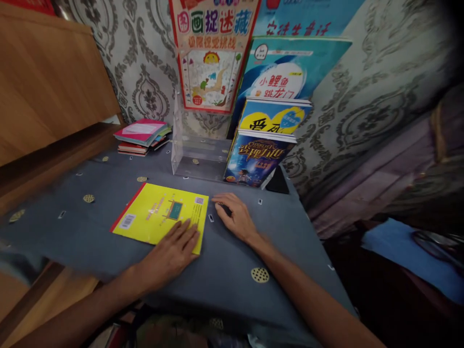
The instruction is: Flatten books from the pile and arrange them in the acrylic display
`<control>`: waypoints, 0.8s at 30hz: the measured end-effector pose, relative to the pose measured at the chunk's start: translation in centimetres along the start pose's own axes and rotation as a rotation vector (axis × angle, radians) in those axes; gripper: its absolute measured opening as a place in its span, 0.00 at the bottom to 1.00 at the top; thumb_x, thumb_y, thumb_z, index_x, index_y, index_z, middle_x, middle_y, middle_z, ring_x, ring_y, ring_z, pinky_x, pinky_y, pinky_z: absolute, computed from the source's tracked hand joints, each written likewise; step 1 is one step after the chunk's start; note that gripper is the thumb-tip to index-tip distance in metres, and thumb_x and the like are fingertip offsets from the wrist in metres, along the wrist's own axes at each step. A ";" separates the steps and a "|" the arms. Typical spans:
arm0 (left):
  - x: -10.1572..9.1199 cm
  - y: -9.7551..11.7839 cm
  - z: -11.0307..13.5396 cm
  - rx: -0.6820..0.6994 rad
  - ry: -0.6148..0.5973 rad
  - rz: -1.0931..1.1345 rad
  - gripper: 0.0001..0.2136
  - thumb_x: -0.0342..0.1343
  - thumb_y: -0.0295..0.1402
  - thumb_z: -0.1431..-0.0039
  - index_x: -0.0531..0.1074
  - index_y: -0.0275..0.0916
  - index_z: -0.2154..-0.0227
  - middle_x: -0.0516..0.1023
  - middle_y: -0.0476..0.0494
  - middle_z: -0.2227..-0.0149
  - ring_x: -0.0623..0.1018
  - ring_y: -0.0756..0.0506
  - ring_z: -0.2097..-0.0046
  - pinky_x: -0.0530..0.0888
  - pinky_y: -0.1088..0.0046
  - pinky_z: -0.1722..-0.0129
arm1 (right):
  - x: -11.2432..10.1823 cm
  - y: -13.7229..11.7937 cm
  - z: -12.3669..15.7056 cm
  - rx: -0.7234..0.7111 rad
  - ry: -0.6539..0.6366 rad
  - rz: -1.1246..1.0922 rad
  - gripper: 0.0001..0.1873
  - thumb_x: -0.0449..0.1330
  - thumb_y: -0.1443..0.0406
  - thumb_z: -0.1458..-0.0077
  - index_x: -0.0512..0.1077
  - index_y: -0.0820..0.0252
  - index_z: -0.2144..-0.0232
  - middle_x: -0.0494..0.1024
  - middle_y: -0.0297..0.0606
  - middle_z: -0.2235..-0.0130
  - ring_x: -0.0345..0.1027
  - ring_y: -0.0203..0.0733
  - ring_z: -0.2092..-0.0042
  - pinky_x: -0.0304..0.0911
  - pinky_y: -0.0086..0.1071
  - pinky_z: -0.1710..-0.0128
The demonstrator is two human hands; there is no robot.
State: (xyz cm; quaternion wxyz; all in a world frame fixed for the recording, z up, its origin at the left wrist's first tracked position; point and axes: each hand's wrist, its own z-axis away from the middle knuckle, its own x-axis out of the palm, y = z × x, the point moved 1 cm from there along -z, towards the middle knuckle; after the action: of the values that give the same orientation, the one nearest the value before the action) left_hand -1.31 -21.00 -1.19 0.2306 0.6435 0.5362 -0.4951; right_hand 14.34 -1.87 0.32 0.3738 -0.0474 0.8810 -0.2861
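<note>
A yellow book (145, 212) with a red spine lies flat on the table, its barcode and a small blackboard picture facing up. My left hand (176, 246) rests palm down across the book's near right part, fingers stretched out. Just right of the book, my right hand (234, 215) sits on the cloth with loosely bent fingers and a gap between thumb and forefinger. Nothing shows in it. Behind the hands stands a clear acrylic book rack (177, 140), with a dark blue book (253, 157) at the front of its right side.
Several more books, including a teal book (290, 63) and a tall picture book (213, 58), stand upright in the rack. A small stack of books (141, 133) lies at the back left. Wooden furniture (47, 72) borders the left; a blue cloth (409, 256) lies beyond the table's right edge.
</note>
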 end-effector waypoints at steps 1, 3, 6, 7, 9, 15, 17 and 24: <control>-0.1 0.8 -1.0 0.023 0.007 0.040 0.20 0.47 0.40 0.28 0.71 0.30 0.44 0.77 0.32 0.42 0.73 0.34 0.38 0.68 0.56 0.37 | 0.0 -0.3 0.1 -0.044 -0.007 0.011 0.12 0.54 0.66 0.35 0.77 0.57 0.56 0.82 0.44 0.54 0.74 0.48 0.49 0.68 0.47 0.46; -0.4 1.3 -2.6 0.077 -0.007 0.143 0.22 0.48 0.44 0.29 0.71 0.32 0.44 0.76 0.33 0.41 0.73 0.34 0.37 0.69 0.57 0.37 | 0.2 -0.7 0.4 -0.109 -0.035 0.027 0.13 0.53 0.67 0.35 0.77 0.57 0.55 0.82 0.44 0.54 0.73 0.48 0.49 0.69 0.47 0.46; -0.8 -0.2 -3.6 0.151 -0.068 0.275 0.21 0.45 0.42 0.27 0.69 0.34 0.42 0.76 0.36 0.41 0.73 0.41 0.38 0.69 0.63 0.37 | 1.0 -1.0 0.9 -0.141 -0.115 0.061 0.14 0.52 0.67 0.34 0.76 0.58 0.52 0.80 0.47 0.49 0.71 0.49 0.44 0.68 0.48 0.43; -0.8 -1.3 -3.6 0.154 -0.094 0.310 0.20 0.43 0.40 0.26 0.68 0.35 0.41 0.76 0.38 0.41 0.74 0.43 0.38 0.68 0.65 0.36 | 1.3 -1.0 1.1 -0.137 -0.154 0.082 0.15 0.52 0.66 0.33 0.75 0.59 0.50 0.78 0.48 0.46 0.70 0.49 0.42 0.67 0.49 0.41; -0.3 -4.0 -3.3 0.103 -0.155 0.348 0.20 0.38 0.38 0.25 0.67 0.37 0.39 0.74 0.39 0.39 0.72 0.46 0.37 0.64 0.63 0.33 | 1.9 -0.9 1.3 -0.109 -0.245 0.138 0.18 0.52 0.64 0.33 0.72 0.61 0.45 0.73 0.51 0.40 0.64 0.51 0.36 0.62 0.53 0.37; 1.9 -12.3 0.0 -0.299 -0.294 0.308 0.26 0.36 0.45 0.26 0.64 0.38 0.35 0.66 0.38 0.32 0.64 0.41 0.31 0.61 0.55 0.32 | 2.2 -1.2 1.1 0.044 -0.429 0.264 0.26 0.50 0.61 0.32 0.63 0.65 0.36 0.62 0.55 0.32 0.50 0.53 0.28 0.47 0.56 0.30; 2.2 -13.6 1.0 -0.379 -0.273 0.284 0.26 0.36 0.44 0.27 0.63 0.39 0.34 0.65 0.39 0.32 0.64 0.42 0.31 0.59 0.55 0.31 | 2.0 -1.6 0.9 0.086 -0.439 0.288 0.28 0.51 0.59 0.33 0.62 0.66 0.35 0.60 0.55 0.31 0.49 0.54 0.28 0.46 0.55 0.30; 3.4 -13.6 1.8 -0.402 -0.199 0.215 0.25 0.35 0.41 0.27 0.65 0.37 0.36 0.68 0.39 0.33 0.66 0.43 0.32 0.60 0.54 0.31 | 1.4 -2.7 0.5 0.182 -0.448 0.330 0.30 0.55 0.57 0.35 0.62 0.67 0.35 0.61 0.56 0.31 0.51 0.54 0.29 0.45 0.54 0.30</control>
State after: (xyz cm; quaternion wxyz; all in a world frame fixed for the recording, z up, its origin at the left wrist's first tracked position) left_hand -14.78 -16.59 -1.75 0.4571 0.5861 0.5270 -0.4120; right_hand 13.29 -4.78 0.64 0.6035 0.0684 0.7428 -0.2817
